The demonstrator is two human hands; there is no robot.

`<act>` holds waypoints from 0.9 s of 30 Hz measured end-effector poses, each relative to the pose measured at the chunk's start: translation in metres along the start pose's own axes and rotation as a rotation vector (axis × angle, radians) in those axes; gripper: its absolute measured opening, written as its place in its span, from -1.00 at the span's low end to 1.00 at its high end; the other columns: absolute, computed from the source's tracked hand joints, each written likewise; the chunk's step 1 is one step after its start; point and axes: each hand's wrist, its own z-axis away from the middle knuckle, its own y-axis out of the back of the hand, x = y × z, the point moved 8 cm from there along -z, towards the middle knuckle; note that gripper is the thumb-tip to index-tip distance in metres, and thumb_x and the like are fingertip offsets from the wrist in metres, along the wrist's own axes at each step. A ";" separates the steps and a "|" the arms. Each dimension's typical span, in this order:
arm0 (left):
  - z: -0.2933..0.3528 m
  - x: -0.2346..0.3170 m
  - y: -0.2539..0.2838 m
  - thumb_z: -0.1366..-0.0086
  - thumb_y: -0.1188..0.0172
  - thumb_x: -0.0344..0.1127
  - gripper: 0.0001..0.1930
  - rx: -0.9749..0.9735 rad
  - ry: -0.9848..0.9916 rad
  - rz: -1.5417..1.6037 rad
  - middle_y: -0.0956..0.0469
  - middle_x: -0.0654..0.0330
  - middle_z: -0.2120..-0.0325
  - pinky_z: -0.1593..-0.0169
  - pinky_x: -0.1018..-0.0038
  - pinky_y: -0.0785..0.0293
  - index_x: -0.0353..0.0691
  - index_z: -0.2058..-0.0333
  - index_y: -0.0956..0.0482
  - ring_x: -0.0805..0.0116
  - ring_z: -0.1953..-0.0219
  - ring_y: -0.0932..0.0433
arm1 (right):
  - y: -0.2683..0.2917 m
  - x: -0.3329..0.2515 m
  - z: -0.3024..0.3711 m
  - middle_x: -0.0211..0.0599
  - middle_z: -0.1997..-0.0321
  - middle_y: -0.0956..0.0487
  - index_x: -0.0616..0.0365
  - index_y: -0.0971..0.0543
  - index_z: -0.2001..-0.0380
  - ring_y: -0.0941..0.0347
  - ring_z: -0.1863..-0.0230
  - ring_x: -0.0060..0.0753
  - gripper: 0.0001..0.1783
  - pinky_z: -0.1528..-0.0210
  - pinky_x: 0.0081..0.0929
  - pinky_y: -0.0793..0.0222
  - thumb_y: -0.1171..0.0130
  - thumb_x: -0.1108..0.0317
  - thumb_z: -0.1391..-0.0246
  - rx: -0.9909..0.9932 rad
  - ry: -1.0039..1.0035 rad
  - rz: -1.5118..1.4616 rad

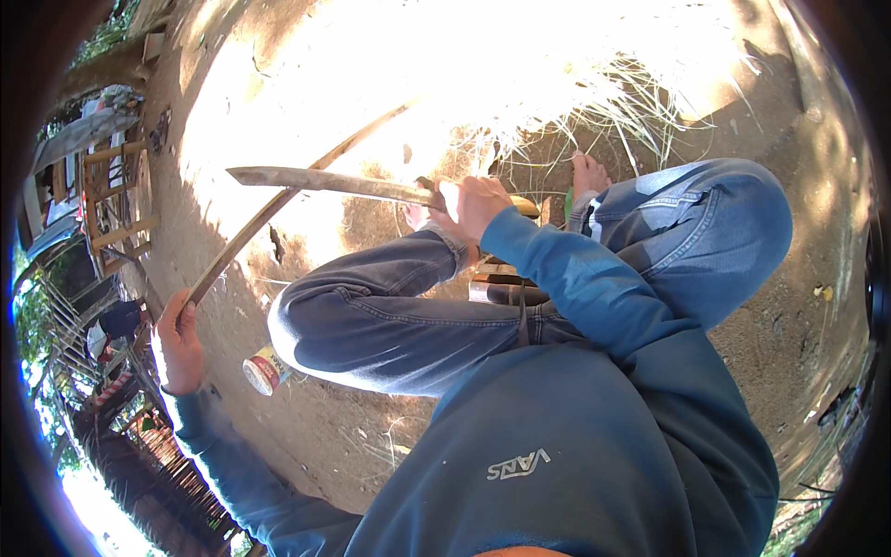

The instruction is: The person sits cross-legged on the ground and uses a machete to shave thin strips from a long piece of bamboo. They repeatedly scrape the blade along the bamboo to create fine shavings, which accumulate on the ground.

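The right hand (475,206) is clenched tight around the handle of a long knife (325,181), knuckles up, right in front of the person's bent knees. The dull, worn blade runs out to the left of that fist, nearly level, its tip well out over the sunlit dirt. Out at the far left, the left hand (178,342) is closed around the lower end of a long bamboo strip (278,200), fingers wrapped over it. The strip climbs from that hand up and to the right, passing under the blade about midway between the two hands; there blade and strip meet, or look to, though real contact cannot be made out.

Just right of the left hand, down by the near knee, a small can with a red and white label (264,369) lies on the ground. Below the right fist, between the denim-clad legs, sits a dark bundle of short cut pieces (497,286), partly hidden. Beyond the right hand, a bare foot (587,174) rests on the earth, with a spread of pale dry shavings (594,102) scattered past it. Far off beyond the left hand stands a wooden frame (116,200).
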 end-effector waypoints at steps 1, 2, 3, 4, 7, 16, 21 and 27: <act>-0.002 0.003 0.001 -0.36 0.01 -0.37 -0.79 0.009 -0.027 0.012 -0.49 0.14 0.49 0.27 0.49 -0.33 -0.35 0.15 -0.52 0.45 0.43 -0.36 | -0.009 0.008 -0.003 -0.11 0.10 -0.53 0.06 -0.52 0.06 -0.43 0.00 -0.13 -0.40 -0.11 -0.25 -0.28 0.09 -0.20 -0.11 0.071 0.008 -0.010; 0.000 0.005 0.002 -0.36 0.01 -0.37 -0.79 0.009 -0.040 -0.005 -0.49 0.14 0.49 0.27 0.49 -0.34 -0.34 0.15 -0.52 0.45 0.43 -0.36 | -0.011 0.021 -0.005 -0.14 0.06 -0.52 0.09 -0.52 0.07 -0.43 0.00 -0.15 -0.42 -0.13 -0.26 -0.27 0.09 -0.17 -0.12 0.157 -0.022 -0.091; -0.003 0.011 0.004 -0.36 0.01 -0.37 -0.79 0.013 -0.066 -0.024 -0.49 0.14 0.49 0.27 0.49 -0.34 -0.34 0.15 -0.52 0.44 0.42 -0.37 | -0.042 0.052 -0.029 -0.13 0.11 -0.54 0.11 -0.52 0.07 -0.45 0.03 -0.16 -0.44 -0.10 -0.26 -0.30 0.09 -0.13 -0.12 0.168 -0.028 -0.084; -0.005 0.014 0.004 -0.36 0.01 -0.36 -0.79 0.016 -0.089 -0.038 -0.50 0.14 0.48 0.27 0.49 -0.34 -0.34 0.15 -0.52 0.44 0.42 -0.37 | -0.059 0.073 -0.046 -0.12 0.14 -0.56 0.11 -0.51 0.08 -0.46 0.05 -0.15 -0.44 -0.08 -0.26 -0.33 0.10 -0.12 -0.13 0.131 -0.049 -0.034; 0.003 0.013 0.000 -0.37 0.01 -0.35 -0.79 -0.003 0.001 -0.097 -0.51 0.13 0.47 0.24 0.47 -0.36 -0.33 0.15 -0.52 0.41 0.40 -0.39 | -0.021 0.049 -0.019 -0.12 0.21 -0.59 0.06 -0.53 0.10 -0.51 0.11 -0.14 -0.51 -0.01 -0.30 -0.39 0.04 -0.06 -0.09 0.101 -0.118 -0.069; -0.001 0.018 0.008 -0.36 0.01 -0.36 -0.79 0.052 -0.067 -0.029 -0.51 0.10 0.46 0.27 0.49 -0.34 -0.29 0.13 -0.54 0.45 0.41 -0.38 | -0.005 0.038 -0.007 -0.06 0.25 -0.60 0.10 -0.55 0.14 -0.52 0.12 -0.11 -0.52 0.02 -0.24 -0.42 0.03 -0.06 -0.10 0.139 -0.110 -0.076; 0.002 0.022 0.007 -0.36 0.01 -0.37 -0.80 0.045 -0.005 -0.089 -0.51 0.09 0.47 0.26 0.46 -0.36 -0.29 0.15 -0.53 0.41 0.41 -0.40 | 0.013 -0.024 0.011 -0.09 0.38 -0.59 0.12 -0.55 0.18 -0.56 0.28 -0.16 -0.55 0.21 -0.27 -0.48 0.00 -0.04 -0.14 0.117 0.150 -0.020; 0.004 0.036 0.012 -0.35 0.00 -0.38 -0.80 0.089 -0.066 -0.131 -0.54 0.05 0.45 0.24 0.44 -0.37 -0.29 0.14 -0.53 0.35 0.39 -0.46 | 0.024 -0.019 0.017 -0.15 0.43 -0.59 0.13 -0.55 0.20 -0.56 0.35 -0.11 -0.60 0.24 -0.24 -0.47 -0.04 0.01 -0.14 0.244 0.167 -0.059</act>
